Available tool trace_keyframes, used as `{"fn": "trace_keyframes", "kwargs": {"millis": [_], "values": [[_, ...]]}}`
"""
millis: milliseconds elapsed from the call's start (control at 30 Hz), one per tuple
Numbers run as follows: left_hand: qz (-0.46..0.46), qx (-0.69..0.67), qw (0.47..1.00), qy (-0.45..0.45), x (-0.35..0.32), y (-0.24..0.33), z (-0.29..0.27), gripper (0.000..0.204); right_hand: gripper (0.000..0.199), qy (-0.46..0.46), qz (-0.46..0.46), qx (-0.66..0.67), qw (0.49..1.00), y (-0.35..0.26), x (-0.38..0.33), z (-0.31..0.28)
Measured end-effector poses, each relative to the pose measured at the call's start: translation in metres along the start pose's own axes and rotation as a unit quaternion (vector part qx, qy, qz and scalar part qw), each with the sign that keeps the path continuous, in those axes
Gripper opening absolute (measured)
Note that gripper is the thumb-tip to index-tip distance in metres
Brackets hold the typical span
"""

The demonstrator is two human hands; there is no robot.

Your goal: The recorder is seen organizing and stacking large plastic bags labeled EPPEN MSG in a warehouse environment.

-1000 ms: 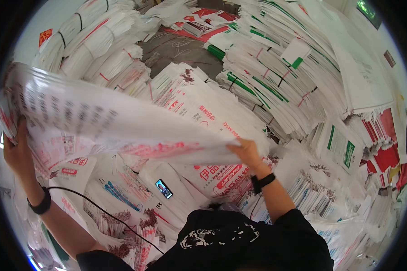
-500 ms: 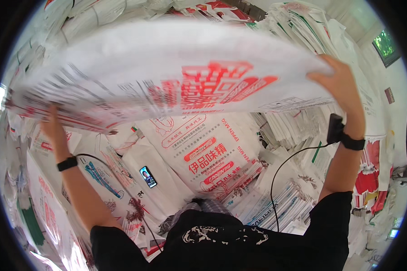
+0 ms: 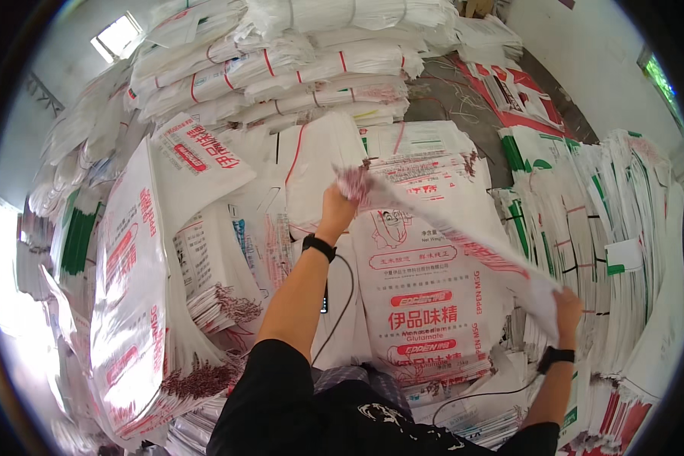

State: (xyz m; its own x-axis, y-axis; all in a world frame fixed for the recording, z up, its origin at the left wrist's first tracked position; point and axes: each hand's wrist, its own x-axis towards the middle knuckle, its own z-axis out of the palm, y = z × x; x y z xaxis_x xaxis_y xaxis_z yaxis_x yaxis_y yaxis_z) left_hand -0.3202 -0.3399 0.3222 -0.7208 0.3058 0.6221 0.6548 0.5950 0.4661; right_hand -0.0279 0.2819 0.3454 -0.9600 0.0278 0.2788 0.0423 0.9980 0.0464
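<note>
Stretched diagonally between my hands is a white woven sack [image 3: 471, 245] with red print, seen nearly edge-on. My left hand [image 3: 339, 207] is closed round its gathered far-left end, where frayed reddish threads show. The near-right end is gripped by my right hand [image 3: 568, 308], fingers wrapped round the fabric. Below it lies a stack of flat white sacks [image 3: 425, 285] with red lettering and a cartoon figure, and the held sack covers part of the top one. A phone [image 3: 324, 300] shows only as a sliver beside my left forearm.
A tall pile of red-printed sacks [image 3: 129, 281] stands at the left. Tied white bundles [image 3: 243, 76] are heaped at the back. Green-striped sack bundles [image 3: 577, 213] line the right, and a red sack pile [image 3: 520, 99] lies farther back. A thin cable [image 3: 349, 304] runs from my left wrist.
The sack was spread wide and raised in front of me; now it is lower, narrowed and slanted down to the right. My left hand has moved right, my right hand down. The view has shifted.
</note>
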Motion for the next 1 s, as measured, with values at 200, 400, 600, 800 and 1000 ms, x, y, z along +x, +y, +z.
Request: {"fn": "trace_keyframes", "kwargs": {"millis": [200,400,600,800,1000], "values": [[-0.239,-0.234,0.922,0.196,0.074,0.081,-0.099,0.051,0.04,0.047,0.186,0.173,0.966,-0.053,0.095,-0.183],[-0.314,-0.07,0.945,0.06,-0.073,0.011,0.01,0.056,0.053,-0.191,0.195,0.108,0.956,-0.039,0.036,-0.064],[-0.33,-0.194,0.921,0.075,-0.101,0.05,0.052,0.037,0.035,-0.168,0.248,0.048,0.953,-0.055,-0.006,-0.008],[-0.314,-0.142,0.935,0.09,-0.037,0.128,-0.023,0.022,0.034,-0.136,0.199,0.063,0.968,-0.048,0.003,-0.082],[-0.323,-0.085,0.94,0.075,-0.006,0.198,-0.088,0.026,0.036,-0.064,0.221,0.099,0.968,-0.027,0.01,-0.124]]}}
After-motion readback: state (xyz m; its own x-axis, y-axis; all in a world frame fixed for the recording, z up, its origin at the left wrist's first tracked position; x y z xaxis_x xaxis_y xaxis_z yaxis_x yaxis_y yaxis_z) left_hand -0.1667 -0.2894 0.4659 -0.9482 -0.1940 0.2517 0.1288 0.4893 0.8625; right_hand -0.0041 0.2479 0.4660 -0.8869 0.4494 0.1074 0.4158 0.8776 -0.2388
